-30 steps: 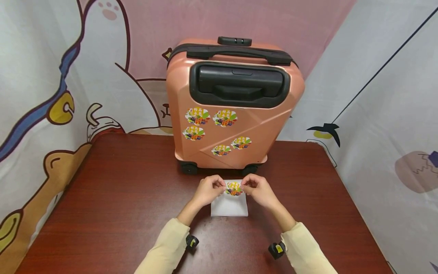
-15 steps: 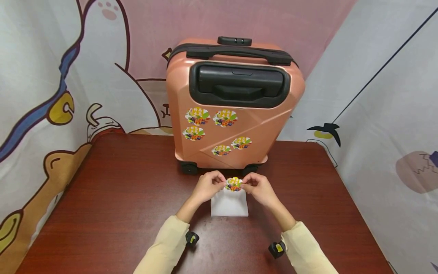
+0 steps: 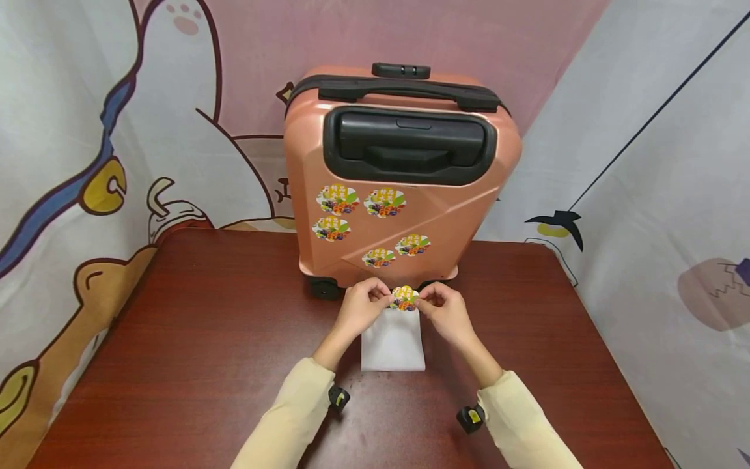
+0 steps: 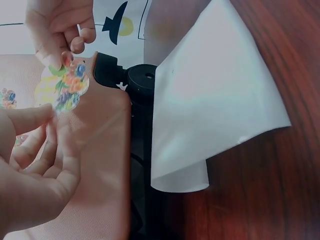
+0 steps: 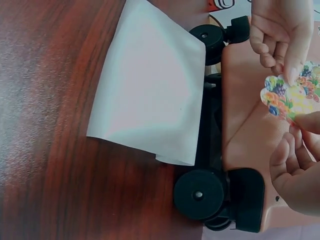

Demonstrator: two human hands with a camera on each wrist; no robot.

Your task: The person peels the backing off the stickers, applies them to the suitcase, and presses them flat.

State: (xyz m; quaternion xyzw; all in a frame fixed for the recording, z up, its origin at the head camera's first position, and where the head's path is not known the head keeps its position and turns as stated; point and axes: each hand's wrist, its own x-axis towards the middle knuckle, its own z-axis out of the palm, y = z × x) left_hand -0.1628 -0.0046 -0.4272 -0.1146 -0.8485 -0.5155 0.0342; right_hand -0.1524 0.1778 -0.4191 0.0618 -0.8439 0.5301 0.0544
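Note:
Between both hands is a fruit sticker (image 3: pixel 404 298) with a scalloped edge, in front of the suitcase's lower edge. My left hand (image 3: pixel 362 309) pinches its left side between thumb and fingertips. The opposite side is pinched by my right hand (image 3: pixel 448 316). Below the sticker a white backing sheet (image 3: pixel 391 342) lies on the table, its end curled under in the left wrist view. Behind stands an upright pink suitcase (image 3: pixel 469 215), with several similar stickers (image 3: pixel 385 202) on its front face. In the left wrist view the held sticker (image 4: pixel 64 89) is apart from the suitcase.
The reddish-brown table (image 3: pixel 205 358) extends to both sides of the hands. Black suitcase wheels (image 5: pixel 199 194) stand close to the backing sheet. A printed cloth (image 3: pixel 246 65) hangs behind and around the table.
Both hands have moved forward and up, carrying the sticker from over the backing sheet toward the suitcase's bottom edge. More of the sheet now shows. The suitcase has not moved.

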